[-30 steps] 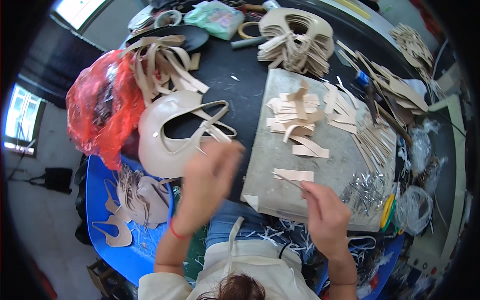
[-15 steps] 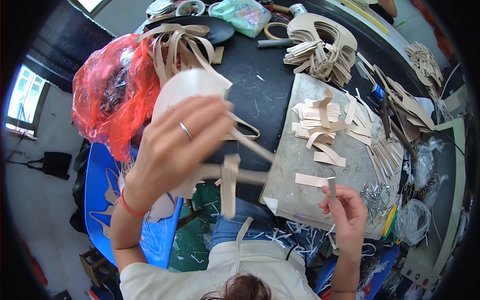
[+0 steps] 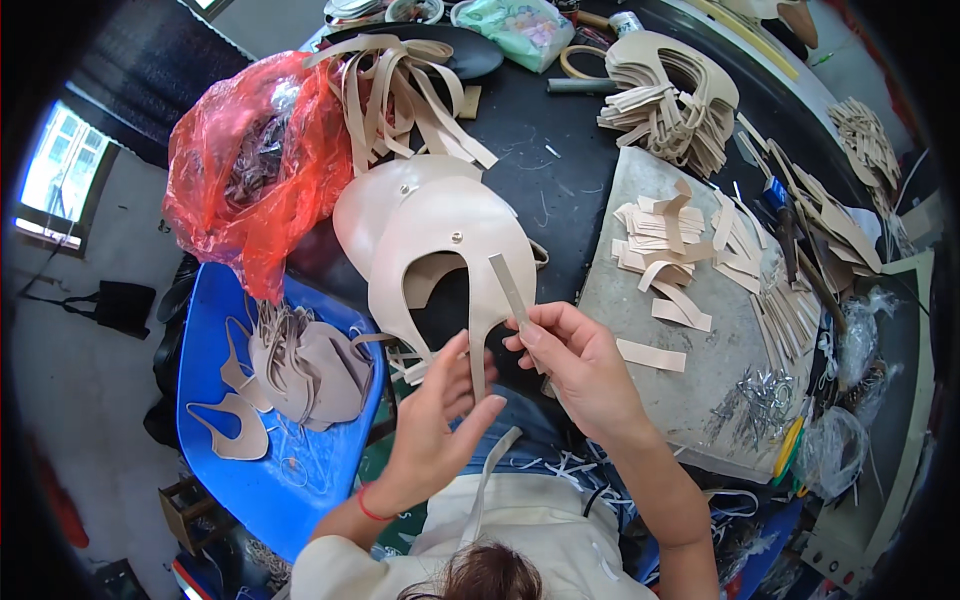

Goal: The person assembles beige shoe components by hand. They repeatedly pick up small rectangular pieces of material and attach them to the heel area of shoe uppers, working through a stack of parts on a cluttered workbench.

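Observation:
A pale beige leather-like horseshoe-shaped piece with a small metal stud lies over another, similar piece. One of its two prongs points down toward me. My left hand is at that prong's end, thumb and fingers apart, some fingers passing behind it. No firm grip shows there. My right hand pinches a narrow greyish strip between thumb and fingers. The strip's far end reaches up over the horseshoe piece, beside the prong.
A grey board at right bears short beige strips and metal pins. Stacked horseshoe pieces stand behind it. At left are a red plastic bag, long straps and a blue chair holding more pieces.
My left hand has come down from above the pieces to the prong. My right hand has carried the strip leftward, off the board. The horseshoe piece now lies in plain sight.

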Tool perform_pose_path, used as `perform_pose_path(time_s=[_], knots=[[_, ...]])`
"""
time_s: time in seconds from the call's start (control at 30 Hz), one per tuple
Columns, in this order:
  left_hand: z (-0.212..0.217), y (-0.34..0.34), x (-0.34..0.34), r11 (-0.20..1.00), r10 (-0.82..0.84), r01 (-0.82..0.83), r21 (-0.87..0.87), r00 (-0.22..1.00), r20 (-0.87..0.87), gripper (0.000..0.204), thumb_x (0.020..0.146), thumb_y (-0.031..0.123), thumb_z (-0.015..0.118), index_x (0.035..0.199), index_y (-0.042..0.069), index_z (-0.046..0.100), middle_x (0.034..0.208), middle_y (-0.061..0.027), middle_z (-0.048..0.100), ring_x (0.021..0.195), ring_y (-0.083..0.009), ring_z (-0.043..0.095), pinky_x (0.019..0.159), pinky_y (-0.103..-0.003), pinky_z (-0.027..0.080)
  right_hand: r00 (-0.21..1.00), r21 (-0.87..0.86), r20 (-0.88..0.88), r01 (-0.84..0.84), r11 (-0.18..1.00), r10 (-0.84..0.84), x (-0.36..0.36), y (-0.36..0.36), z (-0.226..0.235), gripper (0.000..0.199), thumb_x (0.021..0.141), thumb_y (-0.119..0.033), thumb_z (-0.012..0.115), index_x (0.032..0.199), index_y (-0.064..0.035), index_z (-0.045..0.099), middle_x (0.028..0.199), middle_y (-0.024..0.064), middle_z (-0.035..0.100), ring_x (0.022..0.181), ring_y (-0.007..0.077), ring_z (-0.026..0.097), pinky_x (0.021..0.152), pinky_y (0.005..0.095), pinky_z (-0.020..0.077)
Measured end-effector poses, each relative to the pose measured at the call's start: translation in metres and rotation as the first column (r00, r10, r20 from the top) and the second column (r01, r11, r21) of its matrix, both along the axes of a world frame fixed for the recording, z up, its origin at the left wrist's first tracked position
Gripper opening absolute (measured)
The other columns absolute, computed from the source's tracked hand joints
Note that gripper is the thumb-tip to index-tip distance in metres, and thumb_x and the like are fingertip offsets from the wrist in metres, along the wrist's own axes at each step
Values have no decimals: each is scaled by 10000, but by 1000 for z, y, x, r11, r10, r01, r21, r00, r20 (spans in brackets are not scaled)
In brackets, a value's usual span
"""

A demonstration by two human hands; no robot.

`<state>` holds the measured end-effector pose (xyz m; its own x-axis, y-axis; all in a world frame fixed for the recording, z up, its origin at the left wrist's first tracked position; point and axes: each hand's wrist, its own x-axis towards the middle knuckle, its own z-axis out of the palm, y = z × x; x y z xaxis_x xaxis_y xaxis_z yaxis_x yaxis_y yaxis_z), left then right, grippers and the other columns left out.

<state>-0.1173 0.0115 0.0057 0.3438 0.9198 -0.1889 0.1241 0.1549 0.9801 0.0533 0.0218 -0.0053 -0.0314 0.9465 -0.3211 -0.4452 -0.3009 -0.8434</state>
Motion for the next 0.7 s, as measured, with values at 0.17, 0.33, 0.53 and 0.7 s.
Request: perform_pose_path(time_s=[0.17, 0.33, 0.53, 0.7], knots=[[-23, -7, 1, 976, 152, -121, -179, 974, 169, 412, 892, -25, 573, 1283, -79, 451, 1175, -137, 550, 1043, -195, 613, 867, -310, 538, 938, 47, 343, -73, 996, 52, 12, -7, 12, 153, 935, -89, 562, 1051, 0, 607, 869, 23, 620, 714, 61, 556, 626, 208, 444], [-13, -1, -3, 959, 182, -116, -260, 952, 245, 379, 890, -19, 580, 1249, -79, 474, 1087, -142, 607, 984, -203, 639, 858, -320, 545, 753, 186, 655, -247, 951, 68, 12, -19, 20, 139, 878, -55, 612, 993, -10, 675, 796, 65, 610, 629, 90, 529, 554, 233, 407], [-9, -1, -5, 942, 193, -91, -324, 935, 299, 355, 885, 4, 608, 1206, -88, 486, 1079, -156, 620, 997, -203, 634, 870, -320, 538, 725, 135, 674, -314, 940, 145, 3, -12, 17, 133, 856, -69, 639, 972, -32, 694, 747, 58, 601, 581, 113, 528, 516, 252, 396], [-12, -2, -6, 938, 203, -87, -336, 923, 327, 329, 902, 12, 584, 1201, -83, 488, 1073, -158, 625, 970, -211, 647, 869, -323, 539, 730, 126, 671, -283, 951, 128, -1, -13, 11, 130, 851, -82, 638, 957, -29, 692, 737, 50, 594, 574, 101, 520, 507, 246, 386]])
